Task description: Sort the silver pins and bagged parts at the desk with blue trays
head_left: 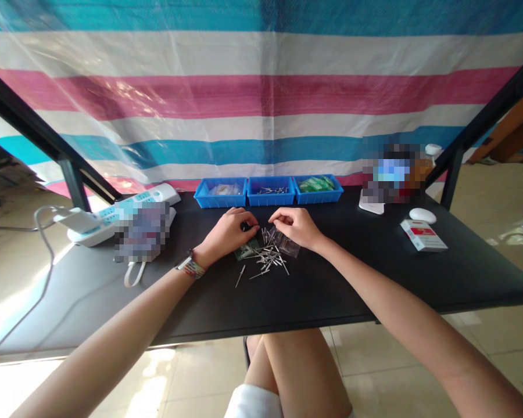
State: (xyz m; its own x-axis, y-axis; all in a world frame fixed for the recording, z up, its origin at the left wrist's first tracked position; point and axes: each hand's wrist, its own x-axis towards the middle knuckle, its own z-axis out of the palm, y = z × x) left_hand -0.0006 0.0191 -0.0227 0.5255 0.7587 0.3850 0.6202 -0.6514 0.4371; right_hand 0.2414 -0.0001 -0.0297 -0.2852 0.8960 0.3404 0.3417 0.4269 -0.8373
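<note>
nearby, right hand (297, 226), pins (270, 259), box (423, 235), print unreadable

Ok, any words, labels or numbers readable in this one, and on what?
No text can be read.
Red-and-white box: print too small.
White device: key markings too small.
Green board: markings too small.
Left patch and right patch: pixelated, nothing legible.

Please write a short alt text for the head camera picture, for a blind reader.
A person's left hand and right hand, fingers curled, sit close over a pile of small metal pins and a green circuit board on a black table. Three blue bins stand behind, before a striped tarp.
</note>
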